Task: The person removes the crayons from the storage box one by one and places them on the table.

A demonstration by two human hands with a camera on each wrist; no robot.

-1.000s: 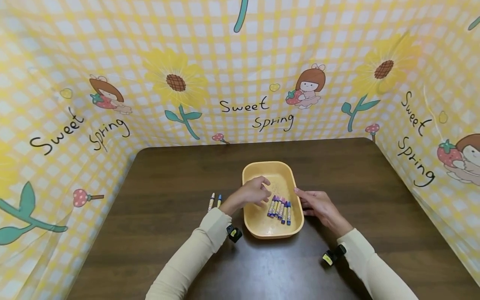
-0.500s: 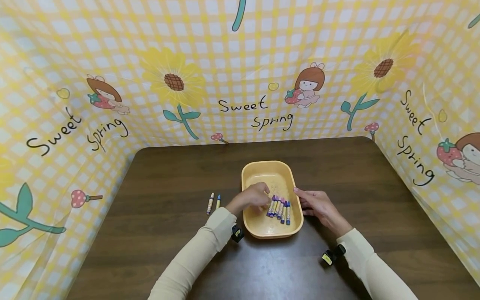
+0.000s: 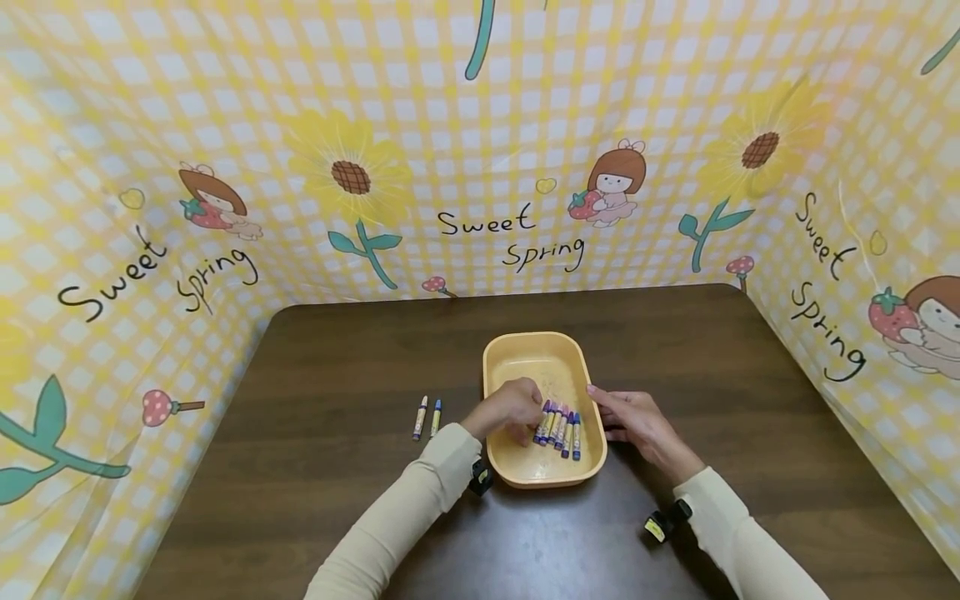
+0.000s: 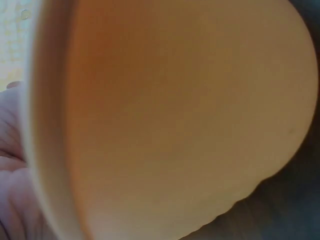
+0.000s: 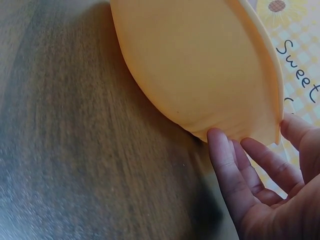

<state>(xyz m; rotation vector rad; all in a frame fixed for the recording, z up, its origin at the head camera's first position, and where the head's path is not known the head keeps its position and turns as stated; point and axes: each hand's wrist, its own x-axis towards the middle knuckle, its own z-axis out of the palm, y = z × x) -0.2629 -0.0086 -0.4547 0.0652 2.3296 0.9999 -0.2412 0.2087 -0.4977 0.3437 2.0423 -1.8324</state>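
Observation:
A yellow plastic tray (image 3: 534, 369) stands on the dark wooden table (image 3: 337, 508). Several crayons (image 3: 561, 425) lie side by side in its near right part. My left hand (image 3: 512, 407) is down inside the tray, fingers curled toward the leftmost crayon; whether it grips one is hidden. The left wrist view is filled by the tray's outer wall (image 4: 175, 125), with a bit of palm (image 4: 10, 165) at the left edge. My right hand (image 3: 632, 415) rests with straight fingers against the tray's right side; its fingers (image 5: 227, 165) lie beside the tray's rim (image 5: 200, 65).
Two more crayons (image 3: 428, 417) lie on the table left of the tray. A yellow checked cloth printed with sunflowers and "Sweet Spring" (image 3: 517, 233) walls the table at the back and both sides. Bare table surrounds the tray.
My left hand has dropped from above the tray down to the crayons, fingers curling. The right hand has stayed at the tray's right side.

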